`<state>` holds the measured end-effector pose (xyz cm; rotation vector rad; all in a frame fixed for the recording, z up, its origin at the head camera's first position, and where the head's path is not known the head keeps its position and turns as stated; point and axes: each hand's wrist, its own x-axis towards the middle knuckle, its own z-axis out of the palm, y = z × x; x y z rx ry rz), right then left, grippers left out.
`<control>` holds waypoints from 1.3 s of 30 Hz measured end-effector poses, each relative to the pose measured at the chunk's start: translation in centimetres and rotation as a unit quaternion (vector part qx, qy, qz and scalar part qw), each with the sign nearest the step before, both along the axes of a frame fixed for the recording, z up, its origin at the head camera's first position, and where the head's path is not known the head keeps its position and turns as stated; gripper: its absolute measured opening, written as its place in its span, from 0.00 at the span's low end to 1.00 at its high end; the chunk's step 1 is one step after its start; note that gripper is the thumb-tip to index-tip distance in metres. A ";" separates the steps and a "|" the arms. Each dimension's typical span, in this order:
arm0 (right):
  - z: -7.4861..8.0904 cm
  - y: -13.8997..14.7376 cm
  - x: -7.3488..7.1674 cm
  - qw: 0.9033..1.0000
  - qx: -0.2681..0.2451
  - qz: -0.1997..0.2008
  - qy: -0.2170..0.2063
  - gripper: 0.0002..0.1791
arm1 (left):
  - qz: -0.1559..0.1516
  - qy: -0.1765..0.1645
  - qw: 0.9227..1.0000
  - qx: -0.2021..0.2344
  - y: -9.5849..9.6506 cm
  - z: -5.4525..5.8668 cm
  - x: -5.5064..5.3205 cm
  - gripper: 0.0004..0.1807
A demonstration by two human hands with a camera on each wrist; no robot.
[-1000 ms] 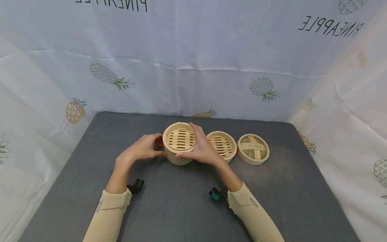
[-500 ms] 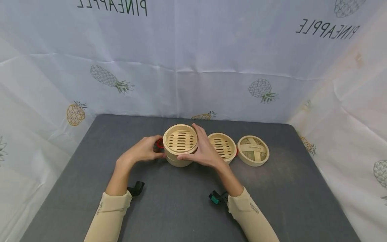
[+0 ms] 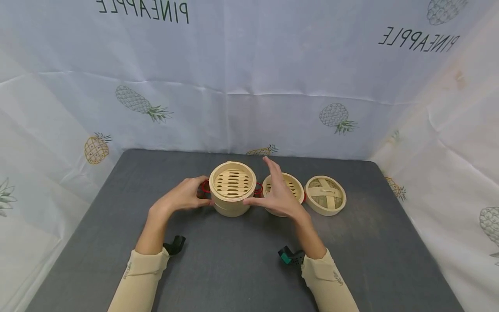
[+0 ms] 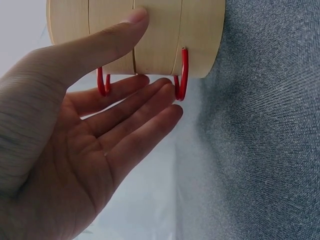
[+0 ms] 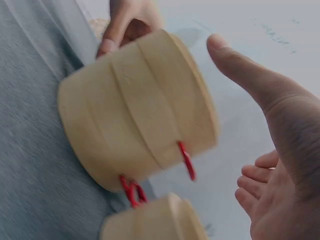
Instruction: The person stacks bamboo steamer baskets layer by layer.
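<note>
Two bamboo steamer baskets stand stacked at the middle of the table in the head view, the slatted floor of the upper one facing up. Red loop handles stick out from their sides. My left hand is at the stack's left side. Its thumb rests on the wall, and its long fingers lie nearly straight by the loops. My right hand is spread open to the right of the stack, apart from it in the right wrist view, partly covering a third steamer basket in the head view.
A round woven bamboo lid with a crossed strap lies right of the third basket. The dark grey table reaches back to a white curtain printed with pineapples. Black devices sit at both wrists.
My right hand has let go of the stack and moved right, uncovering the red loop on that side. The left hand has stayed at the stack, and the stack looks still.
</note>
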<state>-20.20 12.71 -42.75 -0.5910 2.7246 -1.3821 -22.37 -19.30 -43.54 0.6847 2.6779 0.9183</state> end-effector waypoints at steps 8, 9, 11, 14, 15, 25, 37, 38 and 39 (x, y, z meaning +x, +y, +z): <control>0.7 2.8 -0.2 0.999 0.024 -0.033 0.025 0.75 | -0.009 -0.001 1.000 0.009 -0.1 0.0 0.0 0.35; 0.7 3.1 -0.3 0.999 0.030 -0.034 0.025 0.75 | -0.007 -0.002 1.000 0.008 0.0 0.0 -0.1 0.35; 0.7 3.7 -0.4 0.999 0.037 -0.033 0.019 0.75 | -0.005 -0.003 1.000 0.006 -0.1 -0.1 -0.1 0.35; 0.5 4.5 -0.5 0.998 0.053 -0.034 0.002 0.75 | -0.003 -0.001 1.000 0.004 0.0 -0.1 -0.1 0.35; 0.4 4.8 -0.6 0.998 0.059 -0.034 -0.004 0.75 | -0.003 0.000 1.000 0.003 0.0 0.0 0.0 0.35; -0.7 6.7 -1.5 0.992 0.113 -0.045 -0.042 0.76 | -0.002 0.000 1.000 -0.003 -0.1 0.0 0.0 0.35; -1.8 7.8 -1.7 0.989 0.121 -0.020 -0.080 0.76 | -0.001 -0.001 1.000 0.002 -0.1 -0.1 -0.1 0.35; -1.9 7.8 -1.7 0.989 0.121 -0.016 -0.081 0.77 | -0.002 -0.002 1.000 0.003 -0.1 -0.1 -0.2 0.36; -2.0 7.8 -1.8 0.990 0.119 -0.013 -0.080 0.77 | 0.001 -0.004 1.000 0.002 -0.1 -0.2 -0.2 0.36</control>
